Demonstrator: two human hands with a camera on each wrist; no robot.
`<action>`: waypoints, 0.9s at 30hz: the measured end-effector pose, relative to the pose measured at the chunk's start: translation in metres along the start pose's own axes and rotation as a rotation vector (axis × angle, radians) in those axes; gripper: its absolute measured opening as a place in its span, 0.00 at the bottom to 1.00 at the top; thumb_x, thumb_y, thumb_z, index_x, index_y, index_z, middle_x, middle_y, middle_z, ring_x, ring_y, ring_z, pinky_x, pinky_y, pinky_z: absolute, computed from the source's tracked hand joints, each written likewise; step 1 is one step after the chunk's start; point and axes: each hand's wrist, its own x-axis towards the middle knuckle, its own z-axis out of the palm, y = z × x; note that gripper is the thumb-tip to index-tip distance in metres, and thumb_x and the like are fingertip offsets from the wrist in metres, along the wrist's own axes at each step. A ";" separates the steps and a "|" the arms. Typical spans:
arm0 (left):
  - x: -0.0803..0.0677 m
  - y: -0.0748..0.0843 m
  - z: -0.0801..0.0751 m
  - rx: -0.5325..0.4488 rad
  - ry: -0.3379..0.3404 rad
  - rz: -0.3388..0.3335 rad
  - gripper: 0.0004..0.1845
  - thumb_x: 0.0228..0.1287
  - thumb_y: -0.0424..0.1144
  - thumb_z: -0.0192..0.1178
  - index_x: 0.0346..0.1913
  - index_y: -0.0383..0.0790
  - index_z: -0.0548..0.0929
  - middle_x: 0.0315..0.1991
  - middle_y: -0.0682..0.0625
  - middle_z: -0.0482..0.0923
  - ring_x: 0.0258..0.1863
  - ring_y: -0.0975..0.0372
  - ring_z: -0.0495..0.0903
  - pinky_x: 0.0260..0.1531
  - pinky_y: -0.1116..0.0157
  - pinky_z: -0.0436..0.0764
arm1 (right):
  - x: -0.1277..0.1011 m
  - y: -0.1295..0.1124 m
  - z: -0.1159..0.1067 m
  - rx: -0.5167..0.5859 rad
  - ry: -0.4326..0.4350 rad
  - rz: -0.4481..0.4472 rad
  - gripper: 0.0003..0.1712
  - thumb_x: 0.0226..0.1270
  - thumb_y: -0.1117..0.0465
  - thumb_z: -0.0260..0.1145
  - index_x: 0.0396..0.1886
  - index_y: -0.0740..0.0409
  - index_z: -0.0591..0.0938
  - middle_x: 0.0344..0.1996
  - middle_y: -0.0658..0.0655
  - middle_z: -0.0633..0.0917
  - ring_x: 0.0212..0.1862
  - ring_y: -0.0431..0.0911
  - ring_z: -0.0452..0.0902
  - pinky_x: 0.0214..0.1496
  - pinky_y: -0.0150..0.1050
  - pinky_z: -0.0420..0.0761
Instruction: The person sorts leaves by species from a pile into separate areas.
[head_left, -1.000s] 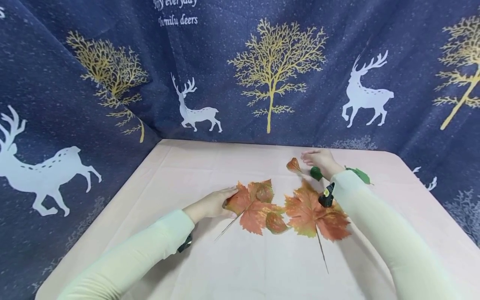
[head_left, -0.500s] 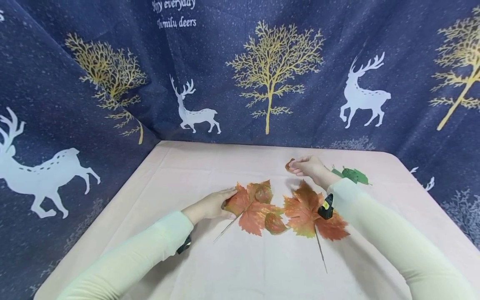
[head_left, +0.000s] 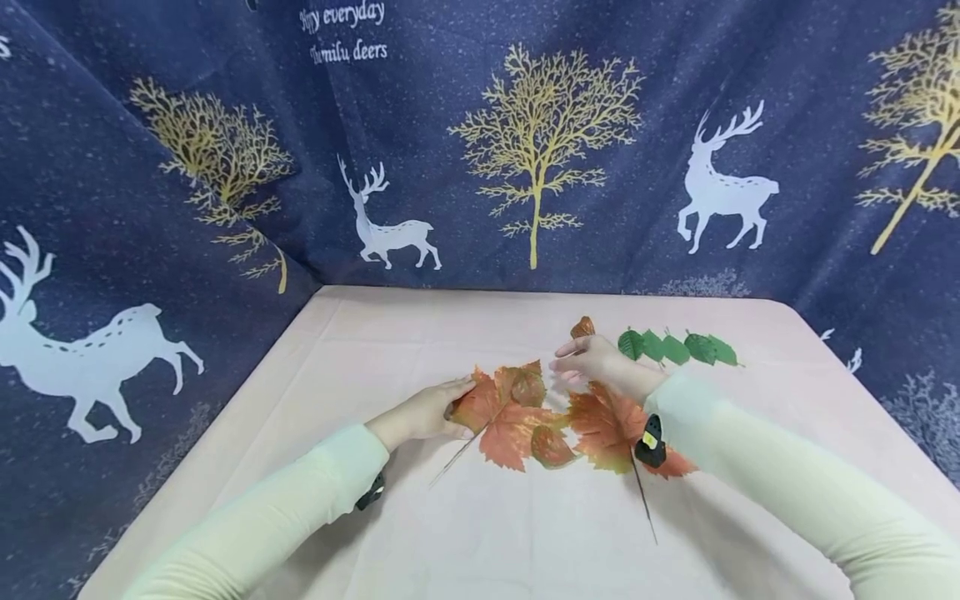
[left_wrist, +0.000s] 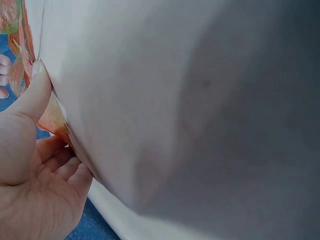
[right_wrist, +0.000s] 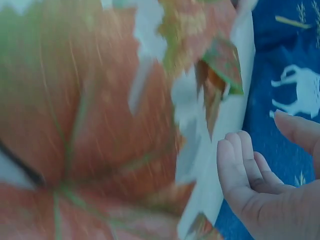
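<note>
Orange-red, lobed, fabric-looking left maple leaf (head_left: pixel 506 427): on the worktop (head_left: pixel 450 542), roughly midway between left and right edges.
Left hand (head_left: pixel 427 410): thumb and fingers pinch its left edge.
Right hand (head_left: pixel 597 363): fingers loosely parted, nothing seen held, above the similar right maple leaf (head_left: pixel 603 425).
Small green toothed leaves (head_left: pixel 675 350): rowed near far right corner.
Handling: judged light, thin, easily creased; thin dark stem (head_left: pixel 454 462) likely the firmest hold.

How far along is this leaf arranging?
Looks done: green leaves lie in a row. In hand: the left hand has a large red leaf in its grip; the right hand holds nothing. Perhaps remaining: the small orange leaf lying apart.
</note>
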 end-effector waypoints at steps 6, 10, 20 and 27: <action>0.000 -0.001 0.001 -0.003 0.003 0.007 0.46 0.57 0.48 0.69 0.73 0.34 0.59 0.76 0.40 0.54 0.74 0.46 0.54 0.73 0.49 0.58 | -0.004 0.003 0.020 0.033 -0.044 0.008 0.25 0.68 0.61 0.64 0.60 0.69 0.74 0.49 0.65 0.83 0.47 0.55 0.83 0.53 0.47 0.84; 0.000 -0.002 0.001 -0.002 0.006 0.011 0.46 0.57 0.48 0.69 0.73 0.33 0.59 0.76 0.40 0.53 0.75 0.46 0.54 0.73 0.49 0.58 | -0.002 0.005 0.028 0.047 -0.046 0.027 0.23 0.67 0.60 0.66 0.58 0.68 0.77 0.48 0.65 0.84 0.44 0.53 0.85 0.51 0.45 0.85; 0.000 -0.001 0.001 -0.007 0.005 -0.019 0.46 0.57 0.47 0.69 0.74 0.36 0.58 0.76 0.43 0.52 0.75 0.48 0.54 0.74 0.51 0.57 | -0.002 0.002 0.038 0.026 -0.047 0.065 0.20 0.68 0.69 0.60 0.58 0.69 0.75 0.54 0.68 0.81 0.37 0.47 0.85 0.54 0.44 0.83; 0.000 -0.002 0.001 -0.037 0.006 -0.018 0.46 0.58 0.46 0.69 0.74 0.36 0.58 0.76 0.43 0.52 0.75 0.48 0.53 0.74 0.50 0.57 | 0.000 -0.001 0.041 0.059 -0.023 0.071 0.17 0.67 0.70 0.62 0.55 0.68 0.78 0.51 0.65 0.83 0.33 0.43 0.83 0.48 0.39 0.84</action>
